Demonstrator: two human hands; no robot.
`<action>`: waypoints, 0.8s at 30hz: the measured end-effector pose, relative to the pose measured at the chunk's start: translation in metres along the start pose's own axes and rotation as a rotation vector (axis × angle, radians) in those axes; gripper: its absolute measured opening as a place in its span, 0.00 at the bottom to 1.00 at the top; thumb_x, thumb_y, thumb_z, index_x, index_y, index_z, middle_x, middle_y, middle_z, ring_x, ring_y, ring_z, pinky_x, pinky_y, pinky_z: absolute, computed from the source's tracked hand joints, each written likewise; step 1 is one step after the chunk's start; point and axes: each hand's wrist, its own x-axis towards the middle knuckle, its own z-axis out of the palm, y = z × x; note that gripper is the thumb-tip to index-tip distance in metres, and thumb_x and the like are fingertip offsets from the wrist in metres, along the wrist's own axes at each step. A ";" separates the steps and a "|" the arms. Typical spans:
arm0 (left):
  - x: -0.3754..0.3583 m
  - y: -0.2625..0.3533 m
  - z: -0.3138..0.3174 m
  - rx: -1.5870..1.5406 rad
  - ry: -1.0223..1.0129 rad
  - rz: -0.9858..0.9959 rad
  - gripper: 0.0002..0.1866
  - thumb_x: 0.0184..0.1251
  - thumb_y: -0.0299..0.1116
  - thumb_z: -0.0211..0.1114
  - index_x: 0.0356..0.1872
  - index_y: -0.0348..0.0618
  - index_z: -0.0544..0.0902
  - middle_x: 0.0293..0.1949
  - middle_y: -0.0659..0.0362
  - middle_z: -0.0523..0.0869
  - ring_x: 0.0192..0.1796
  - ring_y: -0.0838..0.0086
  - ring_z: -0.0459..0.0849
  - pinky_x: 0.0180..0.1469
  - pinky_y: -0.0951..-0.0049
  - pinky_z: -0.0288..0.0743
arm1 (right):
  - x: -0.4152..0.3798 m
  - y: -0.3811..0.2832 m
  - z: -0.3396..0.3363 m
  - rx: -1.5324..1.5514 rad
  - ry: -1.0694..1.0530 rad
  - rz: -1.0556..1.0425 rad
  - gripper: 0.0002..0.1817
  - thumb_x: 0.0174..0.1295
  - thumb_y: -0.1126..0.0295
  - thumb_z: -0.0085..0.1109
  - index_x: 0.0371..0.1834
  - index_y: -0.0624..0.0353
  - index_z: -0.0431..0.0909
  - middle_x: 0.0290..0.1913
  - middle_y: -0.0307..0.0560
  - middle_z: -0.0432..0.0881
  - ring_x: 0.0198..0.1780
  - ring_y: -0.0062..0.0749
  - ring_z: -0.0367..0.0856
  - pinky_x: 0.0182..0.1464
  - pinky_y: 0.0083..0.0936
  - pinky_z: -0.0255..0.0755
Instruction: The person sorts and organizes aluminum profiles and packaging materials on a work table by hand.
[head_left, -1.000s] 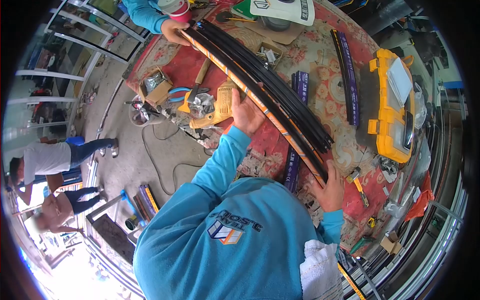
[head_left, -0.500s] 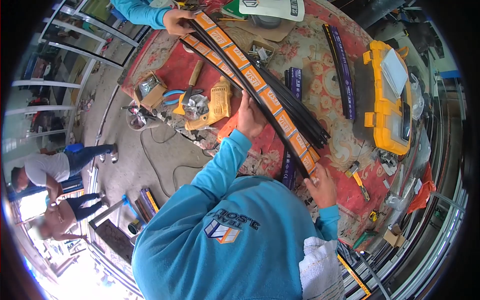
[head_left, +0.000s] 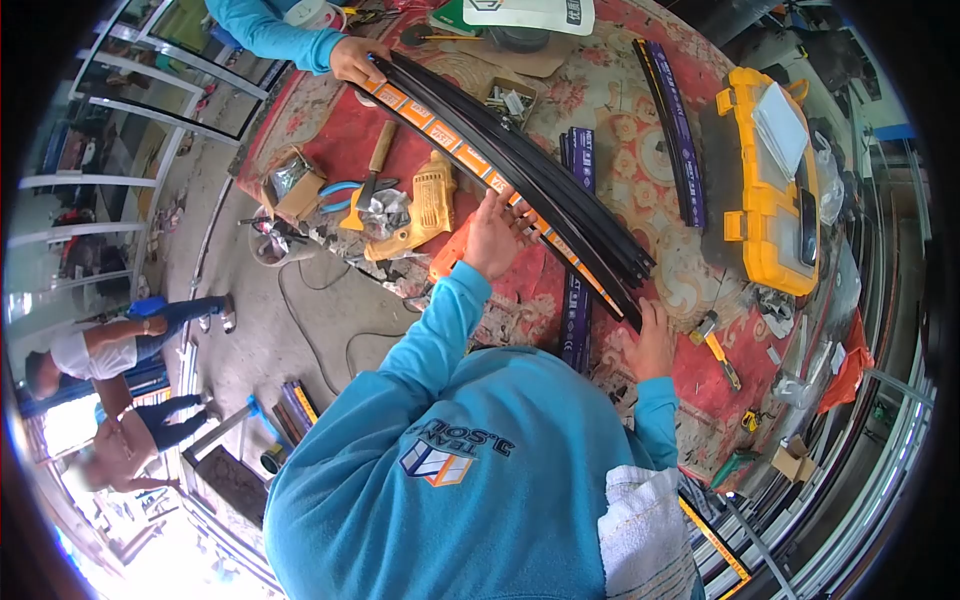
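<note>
A bundle of long black strips [head_left: 560, 185] runs diagonally over the table, some with orange printed labels on the edge towards me. My left hand [head_left: 493, 238] is at the middle of this near edge, its fingers curled against a labelled strip. Beside the lower right end of the strips is my right hand [head_left: 652, 342], fingers stretched out and close to the tips. At the far upper left end, another person's hand [head_left: 358, 62] in a blue sleeve grips the bundle.
A yellow drill [head_left: 430, 200], a hammer [head_left: 380, 150] and an open cardboard box [head_left: 296, 185] lie left of the bundle. Purple-labelled strips [head_left: 680, 140] and a yellow toolbox [head_left: 765, 190] are to the right. Two people stand at the far left.
The orange-labelled strip has turned and come down against the black bundle, so less of its labels shows. My right hand has shifted off its end; the other person's hand moved slightly down.
</note>
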 end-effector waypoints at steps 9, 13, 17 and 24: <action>-0.005 -0.003 -0.011 0.088 -0.021 -0.085 0.28 0.74 0.63 0.48 0.62 0.54 0.73 0.54 0.61 0.79 0.56 0.68 0.78 0.59 0.57 0.70 | -0.009 0.014 0.014 -0.025 -0.050 0.110 0.35 0.56 0.60 0.68 0.68 0.54 0.68 0.61 0.50 0.71 0.63 0.55 0.71 0.64 0.52 0.65; -0.003 -0.008 -0.013 0.071 -0.039 -0.114 0.27 0.74 0.61 0.50 0.59 0.53 0.76 0.53 0.61 0.82 0.58 0.65 0.79 0.62 0.55 0.70 | -0.010 0.025 0.029 -0.025 0.005 0.109 0.31 0.58 0.61 0.65 0.66 0.54 0.70 0.59 0.50 0.73 0.60 0.55 0.74 0.61 0.50 0.68; -0.003 -0.009 -0.014 0.093 -0.043 -0.115 0.25 0.75 0.60 0.50 0.58 0.53 0.77 0.53 0.62 0.82 0.59 0.65 0.78 0.63 0.55 0.70 | -0.007 0.032 0.029 -0.025 0.013 0.097 0.28 0.60 0.62 0.63 0.65 0.54 0.71 0.58 0.49 0.75 0.58 0.54 0.75 0.60 0.49 0.69; -0.003 -0.006 -0.012 0.119 -0.065 -0.080 0.25 0.75 0.59 0.51 0.54 0.49 0.77 0.51 0.60 0.84 0.58 0.63 0.81 0.64 0.47 0.70 | -0.022 0.027 -0.009 0.018 0.101 0.029 0.25 0.58 0.64 0.64 0.60 0.55 0.75 0.53 0.49 0.78 0.55 0.54 0.76 0.57 0.48 0.70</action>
